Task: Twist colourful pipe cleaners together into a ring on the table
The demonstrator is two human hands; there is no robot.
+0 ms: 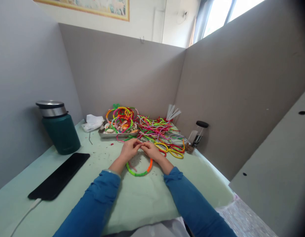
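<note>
A ring wrapped in green and orange pipe cleaners (139, 174) hangs below my two hands, its lower arc near the table top. My left hand (129, 149) is closed at the ring's far left side, fingertips pinched together. Opposite it, my right hand (152, 150) pinches the far right side, and the fingertips of both hands meet. What lies exactly between the fingertips is hidden by the fingers. A short pinkish strand (132, 167) shows inside the ring.
Behind my hands, a metal tray (118, 134) holds finished rings and small pieces. Loose pipe cleaners (158, 128) are heaped beside it. A green bottle (60, 131) and a black phone (60, 177) with a cable are at left. A clear jar (195, 138) stands by the right partition.
</note>
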